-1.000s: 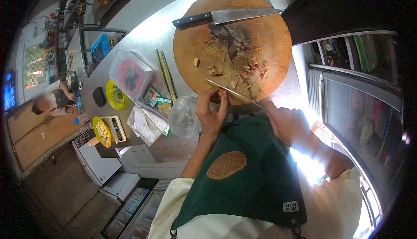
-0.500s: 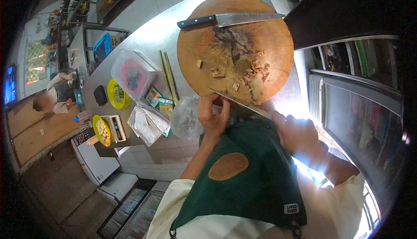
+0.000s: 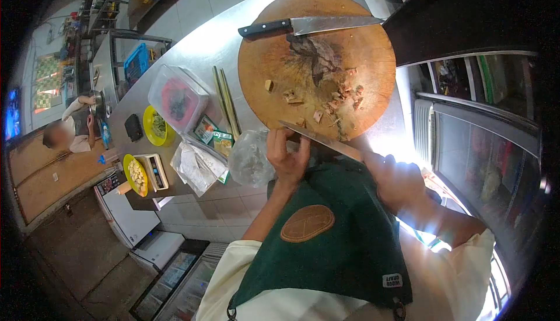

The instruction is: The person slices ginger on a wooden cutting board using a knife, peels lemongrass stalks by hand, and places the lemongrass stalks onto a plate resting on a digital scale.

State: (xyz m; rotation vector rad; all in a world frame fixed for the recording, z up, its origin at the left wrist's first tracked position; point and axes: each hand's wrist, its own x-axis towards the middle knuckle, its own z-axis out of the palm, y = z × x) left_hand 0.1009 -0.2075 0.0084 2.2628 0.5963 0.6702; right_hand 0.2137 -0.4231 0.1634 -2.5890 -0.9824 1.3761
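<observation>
My right hand (image 3: 398, 182) is closed around the handle of a knife (image 3: 328, 141). Its blade slants up and left along the near edge of a round wooden chopping board (image 3: 262, 96). At the blade's tip end is my left hand (image 3: 288, 158), fingers curled into a pinch; whatever they grip is hidden. Small chopped pieces (image 3: 350, 96) are scattered on the board's right half, and a few light chunks (image 3: 269, 85) lie further left. A second knife (image 3: 315, 26) with a black handle lies across the far side, above a dark, wrinkled patch (image 3: 321, 58).
Left of the board are long green stalks (image 3: 226, 102), a clear plastic bag (image 3: 251, 159), small packets (image 3: 222, 143), a lidded plastic box (image 3: 175, 99) and yellow bowls (image 3: 158, 127). Another person (image 3: 73, 131) is at the far left. A glass-fronted cabinet (image 3: 478, 146) stands at right.
The knife in my right hand has turned slightly, showing more of the blade's flat, and its tip shifted a little left. My left fingers moved slightly. The other person's arms moved.
</observation>
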